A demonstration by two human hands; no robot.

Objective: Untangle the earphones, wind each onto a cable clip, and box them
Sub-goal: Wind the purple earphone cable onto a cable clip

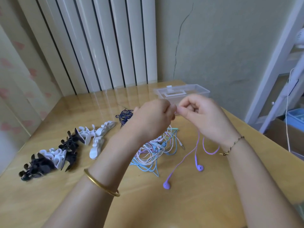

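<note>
Our right hand (203, 116) pinched the purple earphones (199, 168), left hand (153, 118) curled, hold unclear; dangling buds could've snagged the tangle (153, 151) at nine o'clock.

The left grip (153, 116) and right grip (202, 116) are held close together above the counter (181, 206). One earphone (196, 145) is pinched in the right grip and, seemingly, the left. It is hung below the right grip, its buds (199, 167) laid on the counter nearer the person. A tangle of earphones (153, 153) is spread beneath the left grip, a separate cable bundle (125, 116) just behind it, the cable clips (65, 148) well to its left, the box (194, 89) behind both grips.
</note>
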